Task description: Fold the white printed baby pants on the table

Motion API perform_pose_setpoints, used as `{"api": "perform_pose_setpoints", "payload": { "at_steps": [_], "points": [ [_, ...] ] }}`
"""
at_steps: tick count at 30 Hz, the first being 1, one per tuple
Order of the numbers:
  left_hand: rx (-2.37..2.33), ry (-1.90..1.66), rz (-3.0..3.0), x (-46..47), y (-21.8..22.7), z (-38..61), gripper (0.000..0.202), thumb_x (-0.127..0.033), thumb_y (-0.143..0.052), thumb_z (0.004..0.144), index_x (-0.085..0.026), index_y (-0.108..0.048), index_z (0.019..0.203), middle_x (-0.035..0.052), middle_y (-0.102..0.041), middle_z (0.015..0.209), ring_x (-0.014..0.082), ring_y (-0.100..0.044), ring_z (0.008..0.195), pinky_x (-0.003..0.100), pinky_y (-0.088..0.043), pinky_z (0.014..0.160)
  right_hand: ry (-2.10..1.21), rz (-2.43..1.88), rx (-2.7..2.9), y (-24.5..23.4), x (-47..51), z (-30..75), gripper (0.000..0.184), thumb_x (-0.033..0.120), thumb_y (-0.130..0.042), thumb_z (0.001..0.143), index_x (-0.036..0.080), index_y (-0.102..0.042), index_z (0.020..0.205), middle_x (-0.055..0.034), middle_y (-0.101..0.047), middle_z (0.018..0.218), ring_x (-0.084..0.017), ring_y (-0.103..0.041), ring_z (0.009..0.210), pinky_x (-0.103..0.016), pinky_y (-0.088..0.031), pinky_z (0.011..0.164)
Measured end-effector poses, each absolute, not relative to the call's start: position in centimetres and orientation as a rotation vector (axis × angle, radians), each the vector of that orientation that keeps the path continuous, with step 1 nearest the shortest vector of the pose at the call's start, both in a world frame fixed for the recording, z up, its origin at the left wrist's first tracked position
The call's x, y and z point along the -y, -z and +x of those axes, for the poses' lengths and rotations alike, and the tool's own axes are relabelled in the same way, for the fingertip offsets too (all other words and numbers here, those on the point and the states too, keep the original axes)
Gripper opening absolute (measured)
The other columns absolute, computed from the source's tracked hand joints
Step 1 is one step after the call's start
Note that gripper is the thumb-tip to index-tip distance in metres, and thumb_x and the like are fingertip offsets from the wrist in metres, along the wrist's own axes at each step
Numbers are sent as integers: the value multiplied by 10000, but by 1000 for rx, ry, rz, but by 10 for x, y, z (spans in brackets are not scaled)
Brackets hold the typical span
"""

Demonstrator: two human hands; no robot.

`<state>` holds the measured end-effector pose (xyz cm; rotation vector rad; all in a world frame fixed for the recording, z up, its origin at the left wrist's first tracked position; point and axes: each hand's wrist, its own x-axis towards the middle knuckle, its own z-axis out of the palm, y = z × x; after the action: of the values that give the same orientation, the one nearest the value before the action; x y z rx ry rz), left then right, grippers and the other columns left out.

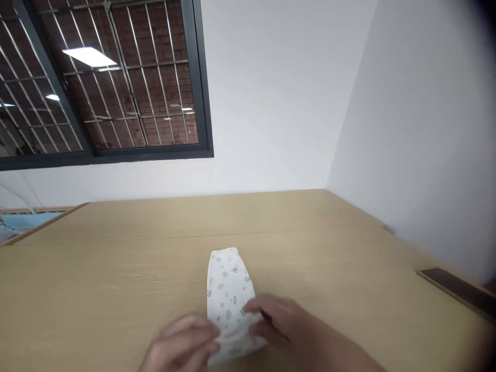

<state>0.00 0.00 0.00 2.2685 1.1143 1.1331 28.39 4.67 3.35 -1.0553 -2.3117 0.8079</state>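
A folded white cloth (228, 289) with small green and pink prints lies on the wooden table. It is narrow at the far end and wider near me, where its near part looks creased. My left hand (182, 341) is at the near left edge of the cloth, its fingers pinched together on it. On the other side, my right hand (282, 323) touches the right edge, with a gap between its thumb and index finger. Both hands are somewhat blurred, and the lower ends of the cloth and left hand run near the bottom of the view.
The light wooden tabletop (116, 289) reaches back to a white wall (271, 103). A dark slot (461, 289) is set in its right side. A barred window (135, 77) is at upper left. Something light blue (27, 221) shows beyond the left edge.
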Motion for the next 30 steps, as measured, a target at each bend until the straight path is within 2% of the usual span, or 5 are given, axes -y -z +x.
{"api": "perform_pose_setpoints", "payload": {
  "at_steps": [3,9,21,27,30],
  "points": [
    [-1257,-1250,2269,-42,-16,2,158,-332,-621,950,-278,-753,1017,19,-760,950,159,-711,867,256,-583,776,-831,-1065,2325,-55,-86,269,178,302,-564,933,251,-711,1018,-21,-731,932,-195,-671,815,-290,-502,753],
    [-1522,-1092,2091,-123,-7,4,259,-333,-541,944,-201,-759,992,69,-762,1020,212,-681,922,316,-511,827,-725,-1105,2239,-29,-162,241,276,198,-459,942,188,-679,1109,-86,-703,1156,-244,-633,1074,-346,-472,907],
    [-1632,-984,2176,-181,24,15,273,-150,-465,905,-132,-734,870,99,-749,879,186,-646,794,287,-432,736,-693,-1366,2048,29,-221,221,152,108,-544,896,145,-640,1007,-96,-722,974,-188,-661,867,-274,-479,749],
    [-1708,-1017,2332,-143,21,31,261,-207,-462,952,-155,-684,1079,134,-687,1117,282,-594,1075,425,-436,965,-613,-1371,2067,34,-218,222,180,107,-514,909,138,-632,1042,-115,-699,1049,-207,-648,968,-305,-488,855],
    [-1613,-949,2528,-95,28,44,268,-271,-445,983,-205,-643,1152,101,-675,1155,266,-609,1066,423,-479,949,-468,-1359,2086,23,-205,222,270,146,-486,939,112,-600,1180,-170,-634,1215,-258,-579,1150,-377,-443,996]
  ]
}}
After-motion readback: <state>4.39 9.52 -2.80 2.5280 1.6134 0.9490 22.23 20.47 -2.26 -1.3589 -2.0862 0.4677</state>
